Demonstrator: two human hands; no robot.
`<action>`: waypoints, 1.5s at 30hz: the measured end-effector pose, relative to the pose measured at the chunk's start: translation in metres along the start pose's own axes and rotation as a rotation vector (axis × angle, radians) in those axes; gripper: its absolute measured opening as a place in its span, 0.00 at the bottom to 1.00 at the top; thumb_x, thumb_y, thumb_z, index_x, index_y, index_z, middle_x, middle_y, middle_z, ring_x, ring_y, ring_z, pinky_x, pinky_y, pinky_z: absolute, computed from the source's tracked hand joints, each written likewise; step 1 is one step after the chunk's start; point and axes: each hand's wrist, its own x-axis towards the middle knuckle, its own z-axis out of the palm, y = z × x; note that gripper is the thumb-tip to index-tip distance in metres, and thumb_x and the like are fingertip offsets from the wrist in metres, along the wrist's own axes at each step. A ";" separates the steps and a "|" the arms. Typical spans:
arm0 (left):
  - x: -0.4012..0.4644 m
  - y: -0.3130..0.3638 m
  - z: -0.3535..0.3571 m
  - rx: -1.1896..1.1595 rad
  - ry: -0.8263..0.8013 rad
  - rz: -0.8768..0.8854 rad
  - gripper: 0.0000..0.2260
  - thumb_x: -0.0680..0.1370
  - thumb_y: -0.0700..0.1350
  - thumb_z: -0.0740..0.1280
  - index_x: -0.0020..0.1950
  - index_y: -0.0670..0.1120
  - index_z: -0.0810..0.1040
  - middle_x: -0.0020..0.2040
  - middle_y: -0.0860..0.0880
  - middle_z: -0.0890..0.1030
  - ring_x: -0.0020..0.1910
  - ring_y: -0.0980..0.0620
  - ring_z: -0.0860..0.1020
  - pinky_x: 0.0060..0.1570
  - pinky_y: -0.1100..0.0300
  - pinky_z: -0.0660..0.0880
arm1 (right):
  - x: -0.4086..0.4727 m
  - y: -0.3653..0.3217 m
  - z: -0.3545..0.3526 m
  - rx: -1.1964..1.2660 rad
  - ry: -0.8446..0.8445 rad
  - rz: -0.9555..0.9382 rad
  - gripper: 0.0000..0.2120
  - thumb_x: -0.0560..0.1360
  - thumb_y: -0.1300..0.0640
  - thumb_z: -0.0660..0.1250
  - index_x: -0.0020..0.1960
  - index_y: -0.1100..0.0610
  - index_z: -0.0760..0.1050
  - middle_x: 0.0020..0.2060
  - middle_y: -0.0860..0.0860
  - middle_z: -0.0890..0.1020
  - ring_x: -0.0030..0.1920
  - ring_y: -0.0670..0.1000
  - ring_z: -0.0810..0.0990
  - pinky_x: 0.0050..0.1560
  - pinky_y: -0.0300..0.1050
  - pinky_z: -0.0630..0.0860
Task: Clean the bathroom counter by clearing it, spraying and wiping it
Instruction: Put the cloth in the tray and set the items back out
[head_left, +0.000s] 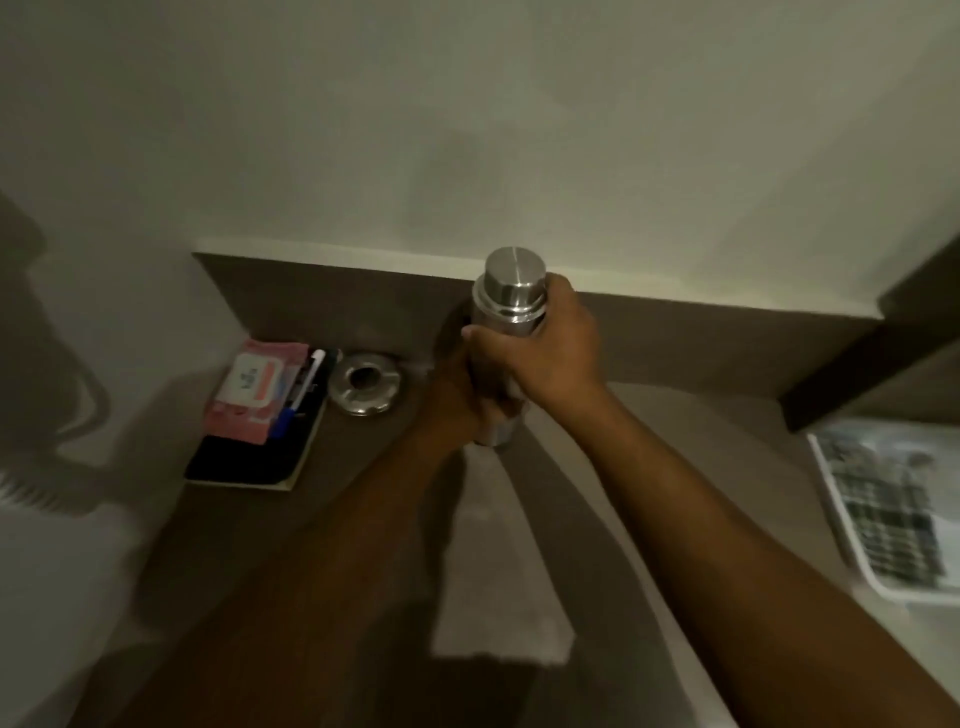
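Room: dim light fell on a pale wall (467, 130) behind the brown counter (649, 415), which had a low brown upstand along the back.
Flask: I saw a steel vacuum flask (511, 291) upright near the back of the counter, its cap on; I could not tell whether its base touched the surface.
Right grip: my right hand (540, 353) was wrapped around the flask's upper body just below the cap, fingers curled round it.
Left grip: my left hand (457, 395) held the flask lower down on its left side, partly hidden behind the right hand.
Left corner: a pink wet-wipe pack (249, 387) lay on a dark notebook (249, 462), with a blue-and-white pen (301, 395) beside the pack.
Ashtray: a round steel ashtray (363, 382) sat between the notebook and the flask, apart from both.
Right edge: a printed magazine (893, 509) lay on the counter, well apart from the flask.
Front: a pale strip lay on the counter below the flask; I could not tell what it was.
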 end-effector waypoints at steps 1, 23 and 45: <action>-0.002 0.006 0.017 -0.033 -0.086 -0.025 0.37 0.65 0.36 0.78 0.71 0.45 0.67 0.66 0.46 0.76 0.61 0.54 0.76 0.61 0.53 0.76 | -0.003 0.008 -0.020 -0.025 0.026 0.012 0.34 0.57 0.37 0.77 0.58 0.48 0.72 0.48 0.40 0.77 0.48 0.45 0.79 0.48 0.42 0.76; -0.009 0.065 0.218 -0.182 -0.576 -0.068 0.24 0.77 0.36 0.66 0.72 0.42 0.66 0.67 0.42 0.73 0.67 0.41 0.71 0.49 0.50 0.79 | -0.060 0.115 -0.187 -0.046 0.326 0.230 0.38 0.62 0.43 0.79 0.66 0.53 0.68 0.57 0.47 0.80 0.55 0.47 0.79 0.54 0.45 0.79; -0.005 -0.078 -0.130 0.414 0.408 -0.273 0.12 0.78 0.42 0.63 0.58 0.44 0.81 0.61 0.41 0.80 0.62 0.39 0.76 0.61 0.52 0.70 | -0.039 0.021 0.131 0.113 -0.161 0.355 0.11 0.72 0.52 0.70 0.43 0.61 0.80 0.33 0.51 0.79 0.40 0.53 0.79 0.45 0.48 0.74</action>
